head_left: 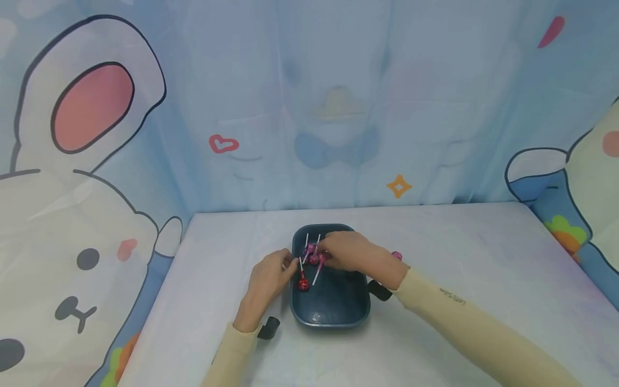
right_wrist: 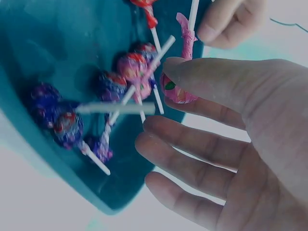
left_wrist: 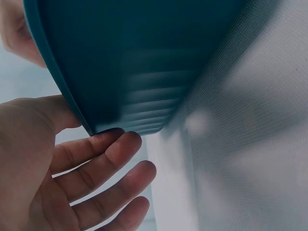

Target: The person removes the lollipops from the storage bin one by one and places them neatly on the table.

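A dark teal tray point(head_left: 333, 303) holds several lollipops. My right hand point(head_left: 345, 250) is over it, pinching a pink lollipop point(right_wrist: 182, 95) by the candy end between thumb and index finger; its white stick points away from the palm. The other right fingers point(right_wrist: 192, 154) are spread and loosely bent. At the tray's left side my left hand point(head_left: 272, 274) holds the rim, thumb on one side and fingertips point(left_wrist: 122, 144) against the outer wall. A red lollipop point(head_left: 303, 284) lies inside near that hand. Purple lollipops point(right_wrist: 67, 129) and another pink lollipop point(right_wrist: 132, 66) cluster toward the tray's far end.
Beyond my right wrist, a pink lollipop point(head_left: 396, 255) lies on the white-covered table point(head_left: 459, 247), partly hidden by the arm. A blue cartoon-printed curtain point(head_left: 338, 177) hangs behind the table. Black wrist cameras point(head_left: 268, 328) sit at both cuffs.
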`<state>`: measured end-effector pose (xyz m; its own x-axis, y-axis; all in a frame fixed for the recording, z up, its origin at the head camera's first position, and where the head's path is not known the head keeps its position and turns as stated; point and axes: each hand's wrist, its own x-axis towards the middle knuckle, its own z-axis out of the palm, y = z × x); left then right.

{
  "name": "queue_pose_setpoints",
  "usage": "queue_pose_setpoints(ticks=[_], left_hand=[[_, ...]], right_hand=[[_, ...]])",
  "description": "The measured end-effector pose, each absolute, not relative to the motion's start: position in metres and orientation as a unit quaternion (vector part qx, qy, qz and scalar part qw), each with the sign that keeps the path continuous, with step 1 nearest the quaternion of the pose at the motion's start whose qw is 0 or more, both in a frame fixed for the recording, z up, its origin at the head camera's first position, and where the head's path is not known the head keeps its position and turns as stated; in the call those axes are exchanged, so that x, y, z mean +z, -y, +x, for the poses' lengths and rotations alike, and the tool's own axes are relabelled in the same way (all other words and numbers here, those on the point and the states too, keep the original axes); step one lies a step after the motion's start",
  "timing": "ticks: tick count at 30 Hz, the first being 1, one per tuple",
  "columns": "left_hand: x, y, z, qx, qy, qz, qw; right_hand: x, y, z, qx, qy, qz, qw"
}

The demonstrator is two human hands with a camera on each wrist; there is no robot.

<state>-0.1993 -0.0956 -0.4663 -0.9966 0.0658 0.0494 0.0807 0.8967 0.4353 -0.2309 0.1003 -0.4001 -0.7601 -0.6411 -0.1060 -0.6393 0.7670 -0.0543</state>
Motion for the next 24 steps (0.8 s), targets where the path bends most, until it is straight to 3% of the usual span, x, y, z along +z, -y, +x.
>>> queue_pose_setpoints(ticks=[24], left_hand=[[-0.467, 0.097, -0.199, -0.223, 0.974, -0.043, 0.02]], right_hand=[[-0.378, -0.157, -0.25, -0.056, -0.951, -0.296, 0.073]])
